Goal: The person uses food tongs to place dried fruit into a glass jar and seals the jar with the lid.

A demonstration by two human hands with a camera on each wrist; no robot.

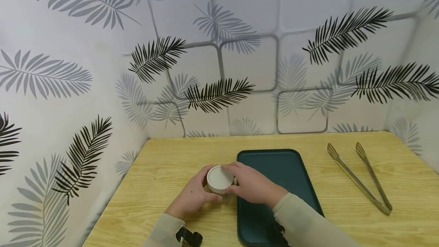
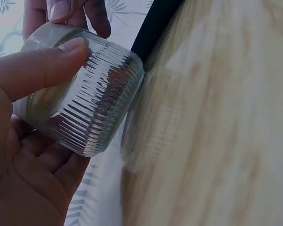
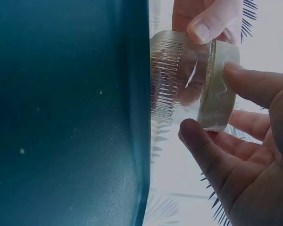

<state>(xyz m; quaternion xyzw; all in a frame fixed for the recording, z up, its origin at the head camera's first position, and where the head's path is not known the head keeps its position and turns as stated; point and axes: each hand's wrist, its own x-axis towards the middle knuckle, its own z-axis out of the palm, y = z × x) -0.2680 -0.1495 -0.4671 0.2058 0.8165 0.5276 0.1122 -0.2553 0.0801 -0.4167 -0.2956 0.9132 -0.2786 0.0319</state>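
A small ribbed clear glass jar (image 2: 101, 96) with a pale cream lid (image 1: 220, 178) is between my two hands, left of the tray. My left hand (image 1: 193, 197) grips the glass body, its thumb along the near side and fingers around the far side. My right hand (image 1: 253, 184) holds the lid by its rim, thumb and fingers on opposite sides, as the right wrist view shows. The lid (image 3: 221, 89) sits on the jar's mouth. The jar is upright, with its base close over the wooden tabletop.
A dark green rectangular tray (image 1: 271, 163) lies just right of the jar, partly under my right forearm. Metal tongs (image 1: 360, 180), spread apart, lie farther right on the wooden table (image 1: 164, 159). A leaf-patterned wall covering (image 1: 240, 68) stands behind the table.
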